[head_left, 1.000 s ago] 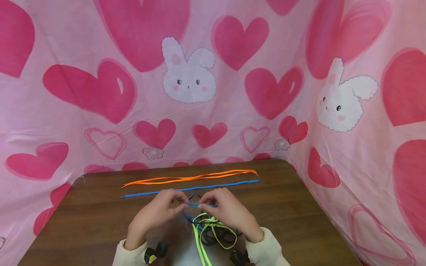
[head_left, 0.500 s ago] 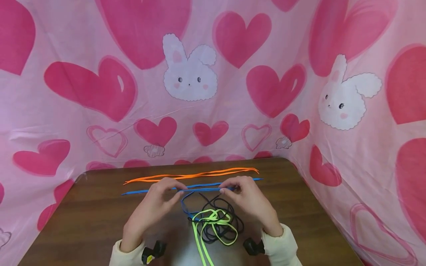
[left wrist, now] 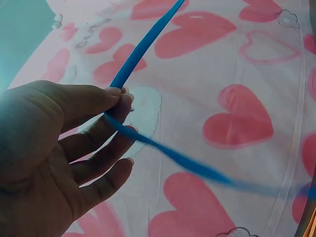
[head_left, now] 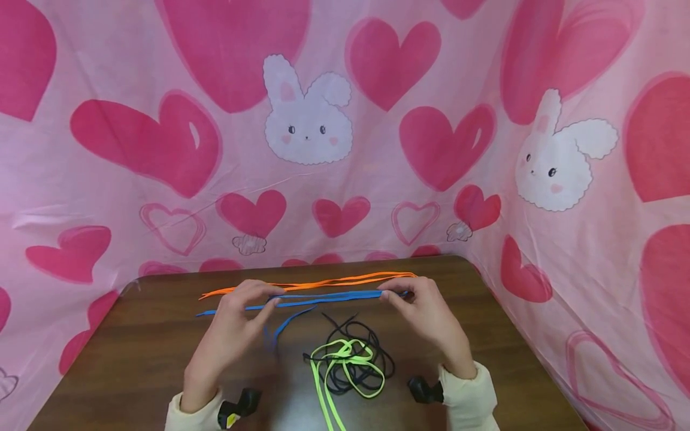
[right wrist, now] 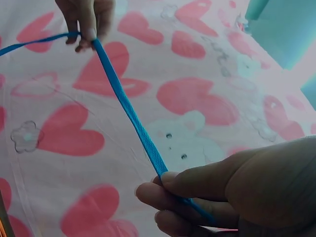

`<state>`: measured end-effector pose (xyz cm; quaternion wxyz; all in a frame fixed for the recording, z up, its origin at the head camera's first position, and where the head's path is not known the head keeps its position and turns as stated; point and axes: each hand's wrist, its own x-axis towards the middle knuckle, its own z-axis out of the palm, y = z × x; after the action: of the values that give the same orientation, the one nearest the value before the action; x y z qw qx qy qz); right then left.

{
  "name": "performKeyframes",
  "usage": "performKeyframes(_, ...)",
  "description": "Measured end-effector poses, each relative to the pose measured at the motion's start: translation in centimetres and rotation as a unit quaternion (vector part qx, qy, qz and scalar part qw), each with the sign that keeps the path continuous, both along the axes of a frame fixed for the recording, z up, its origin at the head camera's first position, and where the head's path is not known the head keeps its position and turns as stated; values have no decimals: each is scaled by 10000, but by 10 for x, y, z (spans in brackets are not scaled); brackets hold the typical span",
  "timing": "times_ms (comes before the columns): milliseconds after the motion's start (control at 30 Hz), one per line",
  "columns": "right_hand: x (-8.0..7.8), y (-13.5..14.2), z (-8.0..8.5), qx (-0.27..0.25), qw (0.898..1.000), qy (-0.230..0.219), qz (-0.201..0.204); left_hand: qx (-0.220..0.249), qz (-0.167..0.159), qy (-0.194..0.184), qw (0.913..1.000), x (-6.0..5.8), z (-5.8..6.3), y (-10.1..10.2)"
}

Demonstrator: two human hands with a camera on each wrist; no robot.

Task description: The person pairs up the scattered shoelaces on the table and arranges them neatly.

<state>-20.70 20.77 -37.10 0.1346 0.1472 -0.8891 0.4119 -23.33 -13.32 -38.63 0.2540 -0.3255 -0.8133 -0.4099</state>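
Between both hands a flat blue shoelace (left wrist: 140, 54) is stretched taut, close over the table in the head view. My left hand (head_left: 232, 329) pinches it between thumb and index finger, and a loose tail hangs from there. At the other end my right hand (head_left: 433, 317) pinches the lace between thumb and fingers, with a short end sticking out past them in the right wrist view. A second blue shoelace (head_left: 293, 303) lies straight across the table, overlapped by the held one. Just behind it lie orange shoelaces (head_left: 334, 281), side by side.
Nearer on the brown table (head_left: 145, 359) is a tangle of black cord (head_left: 385, 359) with a neon yellow-green shoelace (head_left: 329, 395) looped over it. Behind the table hangs a pink cloth (head_left: 372, 155) with hearts and rabbits.
Both hands have moved away from me and apart, drawing out a longer stretch of blue shoelace. Its tail has come off the black and yellow-green pile.
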Motion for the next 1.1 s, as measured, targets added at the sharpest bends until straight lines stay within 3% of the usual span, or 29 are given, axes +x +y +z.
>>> performKeyframes(200, -1, 11, 0, -1, 9989, 61, -473, 180, 178, 125, 9996, 0, 0, -9)
performKeyframes(600, -2, 24, 0, -1, 9959, 336, -838, 229, 735, 84, 9970, -2, 1, -20)
performKeyframes(967, -2, 36, 1, -31, 9933, 247, -1125, 403, 1062, 251, 9932, -7, -2, -26)
performKeyframes(1100, -2, 41, 1, -67, 9910, 335, -1291, 475, 1264, 157, 9907, -8, -3, -30)
